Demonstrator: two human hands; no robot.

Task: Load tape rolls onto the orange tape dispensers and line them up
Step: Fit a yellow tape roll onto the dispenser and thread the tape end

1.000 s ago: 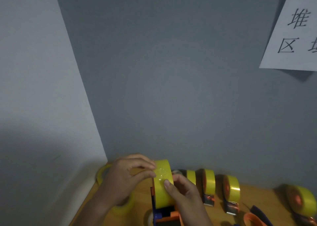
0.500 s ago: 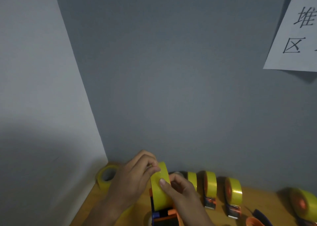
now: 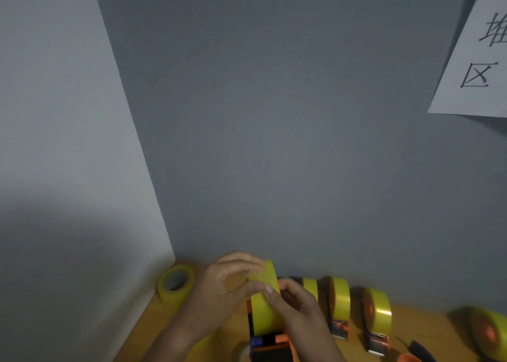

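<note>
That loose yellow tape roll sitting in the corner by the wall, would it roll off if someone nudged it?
Probably not far. The loose roll seems to sit with its hole facing up and outward, more flat than on edge, so a nudge would likely slide it. The two walls beside it would stop it. It looks like a hollow ring, so it is likely light and easy to lift.

White paper sheet point(image 3: 478, 59) on the grey wall, upper right of the frame, handwritten black characters 堆 and 区, further characters cut off
</note>
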